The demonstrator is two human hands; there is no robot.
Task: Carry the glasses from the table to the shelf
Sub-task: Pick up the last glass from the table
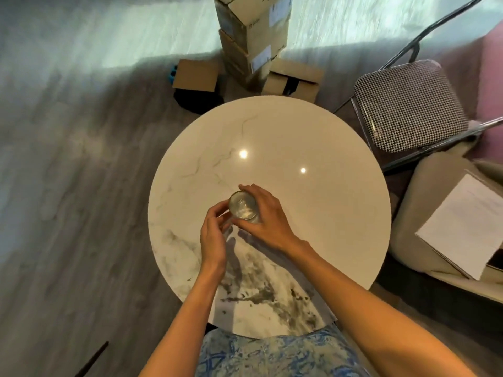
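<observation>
A clear drinking glass (pixel 243 206) stands upright near the middle of the round white marble table (pixel 313 148), seen from straight above. My right hand (pixel 268 217) wraps its far and right side, fingers curled round the rim. My left hand (pixel 213 232) touches the glass from the near left, with its fingers bent against the wall. Whether a second glass sits under my left hand is unclear. No shelf is in view.
A stack of cardboard boxes (pixel 253 36) and smaller boxes (pixel 295 78) stand on the floor beyond the table. To the right is a folding chair with a checked seat (pixel 411 104). A cushioned seat holding a paper-covered box (pixel 468 229) sits further right.
</observation>
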